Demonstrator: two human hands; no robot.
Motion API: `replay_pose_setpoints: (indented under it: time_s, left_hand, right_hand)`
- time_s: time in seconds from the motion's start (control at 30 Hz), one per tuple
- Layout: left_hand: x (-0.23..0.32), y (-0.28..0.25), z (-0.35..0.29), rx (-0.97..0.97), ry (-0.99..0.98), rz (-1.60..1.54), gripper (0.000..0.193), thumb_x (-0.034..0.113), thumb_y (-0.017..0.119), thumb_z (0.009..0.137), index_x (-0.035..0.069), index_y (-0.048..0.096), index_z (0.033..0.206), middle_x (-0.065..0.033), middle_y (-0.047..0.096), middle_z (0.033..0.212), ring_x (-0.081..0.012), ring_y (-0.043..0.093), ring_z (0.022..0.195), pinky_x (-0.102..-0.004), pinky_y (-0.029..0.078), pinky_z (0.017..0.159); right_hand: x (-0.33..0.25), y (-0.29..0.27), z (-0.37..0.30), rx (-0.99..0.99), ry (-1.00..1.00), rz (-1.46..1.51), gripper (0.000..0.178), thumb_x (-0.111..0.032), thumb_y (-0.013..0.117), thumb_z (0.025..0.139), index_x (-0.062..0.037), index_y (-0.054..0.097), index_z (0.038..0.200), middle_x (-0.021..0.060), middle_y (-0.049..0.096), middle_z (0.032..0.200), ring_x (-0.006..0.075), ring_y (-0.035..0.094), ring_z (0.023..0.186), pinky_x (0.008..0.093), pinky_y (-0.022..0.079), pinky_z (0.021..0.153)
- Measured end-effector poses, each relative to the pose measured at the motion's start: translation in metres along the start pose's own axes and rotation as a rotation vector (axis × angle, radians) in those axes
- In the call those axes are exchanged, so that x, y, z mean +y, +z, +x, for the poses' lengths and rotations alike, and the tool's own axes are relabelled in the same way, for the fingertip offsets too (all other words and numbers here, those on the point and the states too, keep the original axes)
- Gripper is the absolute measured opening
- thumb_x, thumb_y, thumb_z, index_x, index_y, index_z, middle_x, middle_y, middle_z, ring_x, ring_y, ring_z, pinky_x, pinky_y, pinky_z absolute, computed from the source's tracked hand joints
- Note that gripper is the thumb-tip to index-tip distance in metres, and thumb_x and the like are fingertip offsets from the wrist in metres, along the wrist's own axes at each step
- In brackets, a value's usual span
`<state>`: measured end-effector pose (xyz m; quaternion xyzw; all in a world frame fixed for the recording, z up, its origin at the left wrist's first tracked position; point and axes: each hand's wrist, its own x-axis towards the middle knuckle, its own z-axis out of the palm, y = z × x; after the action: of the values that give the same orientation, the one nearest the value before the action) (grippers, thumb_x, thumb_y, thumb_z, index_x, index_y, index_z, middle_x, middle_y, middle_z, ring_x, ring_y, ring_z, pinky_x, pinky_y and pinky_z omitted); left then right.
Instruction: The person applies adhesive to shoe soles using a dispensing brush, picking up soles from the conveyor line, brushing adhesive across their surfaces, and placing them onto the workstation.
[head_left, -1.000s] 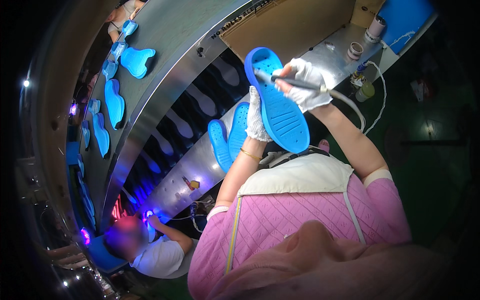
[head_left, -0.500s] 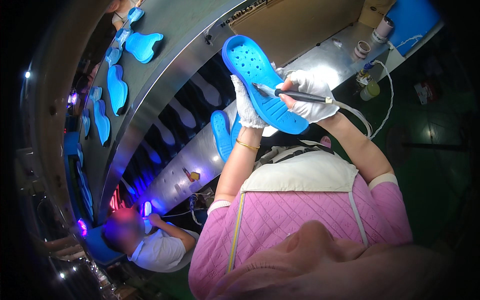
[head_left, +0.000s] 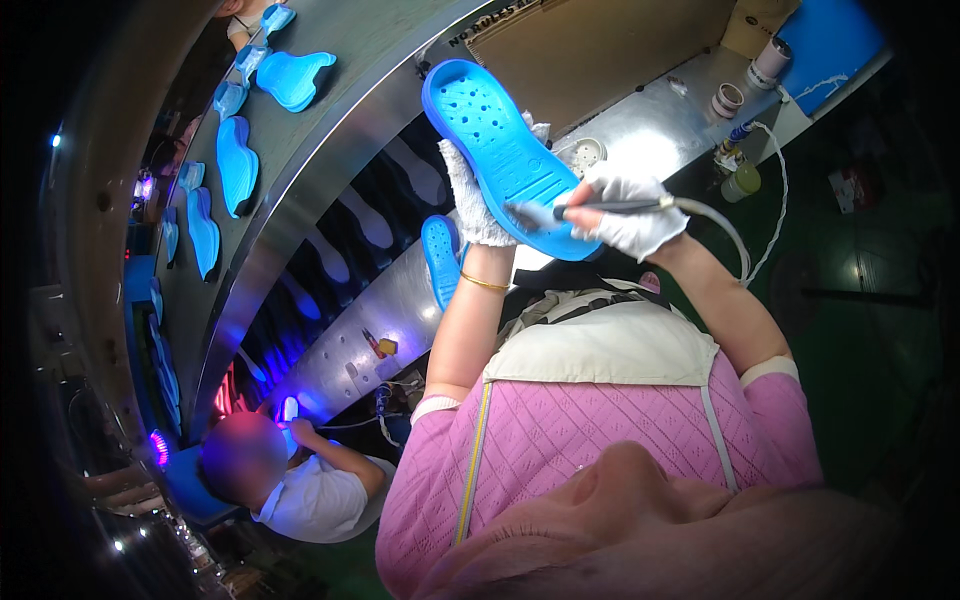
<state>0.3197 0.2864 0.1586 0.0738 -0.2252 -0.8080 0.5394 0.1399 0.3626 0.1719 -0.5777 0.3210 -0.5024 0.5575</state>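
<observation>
My left hand (head_left: 470, 205), in a white glove, grips a bright blue shoe sole (head_left: 500, 140) from below and along its left edge. The sole is tilted, its wide, hole-dotted end pointing up and left. In my right hand (head_left: 640, 218), gloved with bare fingertips showing, is a brush (head_left: 535, 214) with a dark handle. Its bristles, blurred by motion, are at the sole's ribbed near end. A pale hose (head_left: 730, 235) runs from the back of the handle. Another blue sole (head_left: 440, 258) stands on the metal ledge behind my left wrist.
A conveyor belt (head_left: 350, 60) at the left carries several blue soles (head_left: 237, 165). A co-worker (head_left: 320, 495) sits at lower left. Snips (head_left: 374, 343) lie on the metal ledge. A round white dish (head_left: 585, 153), tape rolls (head_left: 727, 97) and a cardboard sheet (head_left: 610, 45) are on the right.
The brush has moved from the sole's middle down toward its near end. My left hand has shifted the sole slightly left and up, and the white dish now shows beside it.
</observation>
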Motion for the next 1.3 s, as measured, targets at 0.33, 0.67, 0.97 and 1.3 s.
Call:
replay_pose_setpoints:
  time_s: [0.33,0.67,0.97,1.3]
  left_hand:
    - [-0.009,0.032,-0.023,-0.079,-0.017,0.106,0.093,0.076,0.037,0.083,0.012,0.024,0.149,-0.0200,0.034,0.147,-0.0367,0.041,0.130,-0.0503,0.033,0.109]
    - [0.006,0.024,-0.016,-0.153,0.068,0.034,0.097,0.075,0.047,0.078,0.012,0.025,0.149,-0.0201,0.035,0.147,-0.0425,0.035,0.133,-0.0534,0.031,0.110]
    - [0.024,0.031,-0.020,-0.165,0.039,0.039,0.095,0.073,0.045,0.081,0.007,0.027,0.147,-0.0237,0.038,0.143,-0.0390,0.043,0.128,-0.0519,0.034,0.108]
    - [0.043,0.026,-0.018,-0.240,-0.098,-0.095,0.095,0.071,0.044,0.082,0.004,0.026,0.147,-0.0253,0.038,0.143,-0.0439,0.042,0.128,-0.0555,0.031,0.109]
  right_hand:
    - [-0.013,0.007,0.007,0.084,-0.231,-0.073,0.010,-0.001,0.066,0.085,-0.0016,0.060,0.094,0.0075,0.065,0.090,0.0113,0.062,0.077,0.0239,0.051,0.071]
    - [-0.005,0.025,0.002,0.100,-0.389,-0.370,0.005,-0.001,0.067,0.084,-0.0019,0.062,0.087,0.0066,0.065,0.082,0.0112,0.061,0.071,0.0255,0.049,0.066]
    - [-0.001,0.024,0.006,0.048,-0.117,0.019,0.010,0.000,0.068,0.082,-0.0032,0.066,0.091,0.0066,0.065,0.087,0.0108,0.060,0.077,0.0241,0.049,0.071]
    - [-0.014,0.022,0.002,-0.145,0.134,0.242,0.012,-0.006,0.071,0.080,-0.0045,0.061,0.085,0.0035,0.063,0.082,0.0095,0.059,0.073,0.0234,0.047,0.066]
